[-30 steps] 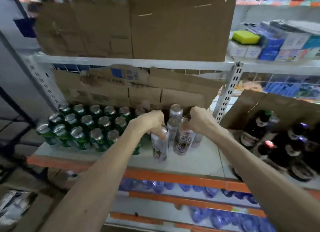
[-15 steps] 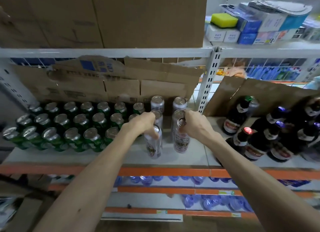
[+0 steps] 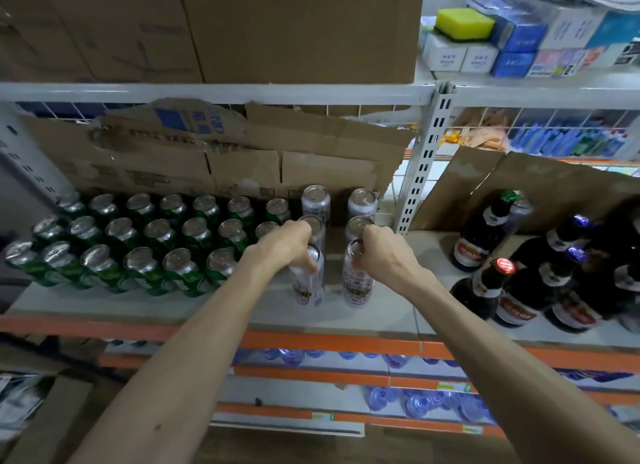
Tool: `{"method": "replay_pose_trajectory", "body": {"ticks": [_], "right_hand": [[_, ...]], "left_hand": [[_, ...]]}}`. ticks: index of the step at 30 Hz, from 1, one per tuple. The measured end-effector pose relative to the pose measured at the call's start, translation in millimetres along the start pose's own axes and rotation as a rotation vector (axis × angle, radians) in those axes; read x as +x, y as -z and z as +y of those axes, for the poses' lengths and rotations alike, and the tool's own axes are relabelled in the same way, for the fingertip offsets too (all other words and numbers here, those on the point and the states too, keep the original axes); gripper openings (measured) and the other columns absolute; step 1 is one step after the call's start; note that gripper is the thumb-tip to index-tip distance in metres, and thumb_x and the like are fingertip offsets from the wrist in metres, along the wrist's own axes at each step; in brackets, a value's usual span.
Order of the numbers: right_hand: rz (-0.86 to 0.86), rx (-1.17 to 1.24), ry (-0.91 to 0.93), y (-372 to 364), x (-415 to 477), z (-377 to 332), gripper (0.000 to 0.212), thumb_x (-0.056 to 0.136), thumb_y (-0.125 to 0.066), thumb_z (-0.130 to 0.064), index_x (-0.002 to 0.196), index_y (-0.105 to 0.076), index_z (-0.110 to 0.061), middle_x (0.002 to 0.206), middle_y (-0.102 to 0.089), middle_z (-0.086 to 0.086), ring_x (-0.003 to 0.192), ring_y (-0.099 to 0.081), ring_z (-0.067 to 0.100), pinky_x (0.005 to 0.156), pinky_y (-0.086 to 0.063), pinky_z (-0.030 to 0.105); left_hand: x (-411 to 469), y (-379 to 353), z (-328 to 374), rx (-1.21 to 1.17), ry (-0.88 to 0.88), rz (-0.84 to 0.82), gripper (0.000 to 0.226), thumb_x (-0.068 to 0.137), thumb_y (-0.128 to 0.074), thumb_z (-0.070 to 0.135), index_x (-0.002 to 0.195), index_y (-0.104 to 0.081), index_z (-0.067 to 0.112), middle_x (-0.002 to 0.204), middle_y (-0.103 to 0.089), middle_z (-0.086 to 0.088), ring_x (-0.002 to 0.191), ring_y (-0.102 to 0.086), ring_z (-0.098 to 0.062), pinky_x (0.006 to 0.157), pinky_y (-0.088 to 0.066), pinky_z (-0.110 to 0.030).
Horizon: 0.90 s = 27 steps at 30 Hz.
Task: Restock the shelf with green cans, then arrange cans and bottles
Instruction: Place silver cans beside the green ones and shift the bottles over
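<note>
On the middle shelf [image 3: 214, 307], two short columns of tall white cans stand right of the green cans [image 3: 145, 241] block. Left hand [image 3: 285, 247] grips the front can of the left column [image 3: 309, 280] from above, fingers curled round its top. Right hand [image 3: 384, 255] pinches the rim of the front can of the right column [image 3: 356, 281]. Both cans upright on the shelf, just beside each other, not touching. Dark bottles [image 3: 519, 290] crowd the shelf to the right, past the white upright post [image 3: 424, 158]. Torn cardboard [image 3: 242, 151] lines the back.
</note>
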State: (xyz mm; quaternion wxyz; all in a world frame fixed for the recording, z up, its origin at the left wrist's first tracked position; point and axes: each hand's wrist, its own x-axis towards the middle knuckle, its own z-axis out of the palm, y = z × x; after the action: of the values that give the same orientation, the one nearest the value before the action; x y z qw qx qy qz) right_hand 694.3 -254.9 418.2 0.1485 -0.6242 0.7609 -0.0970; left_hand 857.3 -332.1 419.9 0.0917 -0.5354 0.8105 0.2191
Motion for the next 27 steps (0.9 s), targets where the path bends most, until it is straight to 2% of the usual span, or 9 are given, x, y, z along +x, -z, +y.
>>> {"method": "replay_pose_trajectory", "body": {"ticks": [3,7,10,13,16,18,24,26,27], "right_hand": [[0.026,-0.010,-0.002,-4,3,3,0.010,0.086,-0.056,-0.020,0.086,-0.046,-0.017,0.100,-0.064,0.015,0.089,-0.060,0.039,0.067,-0.040,0.033],[0.031,0.006,-0.056,-19,2,8,0.011,0.086,-0.053,-0.019,0.089,-0.051,-0.008,0.097,-0.065,0.016,0.077,-0.052,0.037,0.064,-0.040,0.035],[0.029,0.029,-0.072,-23,2,10,0.014,0.086,-0.055,-0.018,0.094,-0.054,-0.007,0.097,-0.065,0.017,0.086,-0.059,0.041,0.065,-0.041,0.036],[0.021,0.023,-0.069,-22,0,10,0.011,0.085,-0.054,-0.016,0.091,-0.051,-0.008,0.098,-0.064,0.018,0.088,-0.058,0.041,0.065,-0.038,0.034],[0.010,0.014,-0.063,-22,-3,5,0.008,0.088,-0.051,-0.015,0.087,-0.047,-0.007,0.097,-0.064,0.020,0.077,-0.049,0.037,0.065,-0.037,0.035],[0.009,0.019,-0.066,-21,-5,3,0.010,0.089,-0.051,-0.014,0.091,-0.051,-0.005,0.097,-0.064,0.020,0.075,-0.046,0.035,0.064,-0.037,0.035],[-0.017,0.022,-0.094,-21,-5,10,0.024,0.085,-0.059,-0.018,0.106,-0.053,-0.007,0.105,-0.064,0.018,0.095,-0.060,0.041,0.068,-0.040,0.035],[-0.022,0.024,-0.095,-23,-6,10,0.028,0.086,-0.061,-0.019,0.110,-0.050,-0.008,0.107,-0.064,0.018,0.096,-0.060,0.041,0.068,-0.040,0.036],[-0.023,0.028,-0.101,-24,-7,11,0.030,0.087,-0.061,-0.019,0.111,-0.048,-0.007,0.107,-0.064,0.018,0.097,-0.060,0.041,0.068,-0.040,0.036]], "left_hand": [[5,-6,-3,0.012,-0.005,0.002,0.036,0.072,-0.082,0.029,0.071,-0.049,0.014,0.075,-0.052,-0.005,0.076,-0.063,-0.030,0.055,-0.040,-0.034],[10,-10,-6,-0.009,-0.004,-0.016,0.033,0.072,-0.082,0.031,0.080,-0.057,0.010,0.087,-0.061,-0.012,0.080,-0.063,-0.030,0.061,-0.047,-0.036],[10,-10,-8,-0.024,-0.012,-0.016,0.038,0.071,-0.083,0.032,0.073,-0.051,0.011,0.090,-0.063,-0.017,0.088,-0.065,-0.035,0.061,-0.045,-0.036],[7,-10,-11,-0.024,-0.019,-0.004,0.041,0.069,-0.085,0.036,0.077,-0.056,0.008,0.081,-0.057,-0.009,0.086,-0.063,-0.033,0.059,-0.044,-0.034],[4,-9,-10,-0.003,-0.023,-0.005,0.040,0.069,-0.085,0.037,0.086,-0.062,0.008,0.085,-0.060,-0.007,0.081,-0.062,-0.027,0.060,-0.046,-0.034],[3,-8,-9,0.008,-0.030,-0.005,0.038,0.070,-0.085,0.037,0.081,-0.061,0.009,0.082,-0.059,-0.007,0.078,-0.061,-0.027,0.059,-0.046,-0.034],[-1,-11,-8,-0.025,-0.017,0.027,0.036,0.073,-0.083,0.032,0.072,-0.052,0.012,0.070,-0.052,-0.004,0.066,-0.053,-0.022,0.053,-0.039,-0.032],[-4,-14,-9,-0.035,-0.031,0.050,0.035,0.073,-0.082,0.031,0.079,-0.055,0.010,0.074,-0.057,-0.004,0.070,-0.057,-0.023,0.054,-0.041,-0.032],[-4,-17,-11,-0.048,-0.046,0.052,0.037,0.072,-0.082,0.033,0.089,-0.059,0.009,0.082,-0.061,-0.005,0.075,-0.060,-0.023,0.059,-0.046,-0.034]]}}
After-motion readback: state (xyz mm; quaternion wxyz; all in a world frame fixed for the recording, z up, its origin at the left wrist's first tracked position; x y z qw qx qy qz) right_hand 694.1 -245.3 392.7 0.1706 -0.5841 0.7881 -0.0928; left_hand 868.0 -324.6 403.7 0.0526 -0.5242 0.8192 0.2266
